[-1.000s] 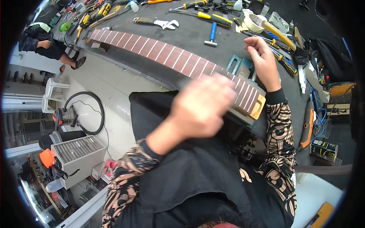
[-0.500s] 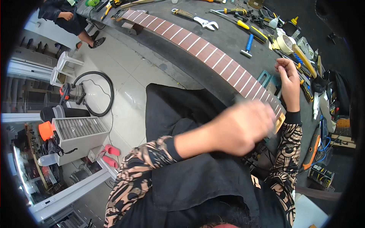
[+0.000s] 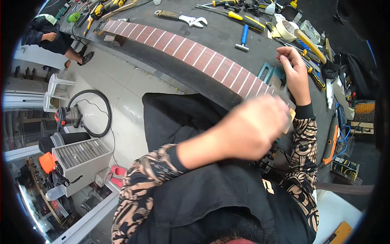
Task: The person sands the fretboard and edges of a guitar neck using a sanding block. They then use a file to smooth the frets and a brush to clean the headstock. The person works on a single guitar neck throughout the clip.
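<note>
A long guitar neck (image 3: 185, 51) with a reddish-brown fretboard and pale crosswise frets lies diagonally along the bench edge. My left hand (image 3: 254, 128) is over its near right end, blurred by motion. That hand's fingers are smeared and partly hidden, so whether it holds anything is unclear. Just beyond the same end, my right hand (image 3: 295, 73) is raised above the bench with fingers loosely bent. A gap shows between its thumb and fingers, and nothing is visible in it. Partly beneath the neck sits a teal metal fixture (image 3: 266, 72).
On the dark bench lie an adjustable wrench (image 3: 180, 18), a blue-handled razor-shaped tool (image 3: 243, 38), a yellow-and-black handled tool (image 3: 246, 20) and a tape roll (image 3: 285, 30). A vacuum cleaner (image 3: 70, 116) stands on the floor at left. Another person (image 3: 48, 38) is at far left.
The whole view has shifted, so the bench and neck appear farther left. My left hand still blurs over the neck's end. My right hand keeps nearly the same loosely bent pose.
</note>
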Demonstrator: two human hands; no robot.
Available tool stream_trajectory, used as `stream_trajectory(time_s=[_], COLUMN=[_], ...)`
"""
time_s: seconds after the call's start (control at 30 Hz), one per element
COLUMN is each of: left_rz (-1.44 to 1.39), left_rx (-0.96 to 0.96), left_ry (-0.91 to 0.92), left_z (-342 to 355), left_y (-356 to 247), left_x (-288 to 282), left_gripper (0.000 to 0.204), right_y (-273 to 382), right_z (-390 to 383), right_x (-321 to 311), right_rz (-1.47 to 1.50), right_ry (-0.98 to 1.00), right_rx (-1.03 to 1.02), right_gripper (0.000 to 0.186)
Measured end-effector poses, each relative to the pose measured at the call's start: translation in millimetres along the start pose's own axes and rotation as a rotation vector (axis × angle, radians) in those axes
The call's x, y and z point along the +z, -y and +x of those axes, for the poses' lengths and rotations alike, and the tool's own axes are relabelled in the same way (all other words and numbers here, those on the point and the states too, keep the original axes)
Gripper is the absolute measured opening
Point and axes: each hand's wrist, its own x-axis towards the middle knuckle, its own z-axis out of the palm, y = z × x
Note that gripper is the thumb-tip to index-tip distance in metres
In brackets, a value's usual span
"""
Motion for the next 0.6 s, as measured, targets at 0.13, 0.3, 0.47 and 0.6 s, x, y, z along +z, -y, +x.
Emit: stream_trajectory(time_s=[0.13,0.3,0.47,0.6], left_rz=[0.08,0.52,0.073,0.012], left_rx=[0.01,-0.448,-0.02,0.014], left_ry=[0.115,-0.17,-0.006,0.144], left_z=[1,-46,12,12], left_y=[38,169,13,32], left_x=[-36,-176,9,-13], left_gripper=[0.045,0.045,0.046,0.046], right_y=[-7,0,-4,-8], right_z=[-6,-3,-1,-5], right_x=[-11,-4,-1,-10], right_rz=[-0.036,-0.063,-0.059,-0.076], right_ry=[-0.02,-0.017,-0.03,-0.041], right_rx=[-0.006,-0.034,-0.023,-0.038], right_gripper=[0.02,0.02,0.02,0.02])
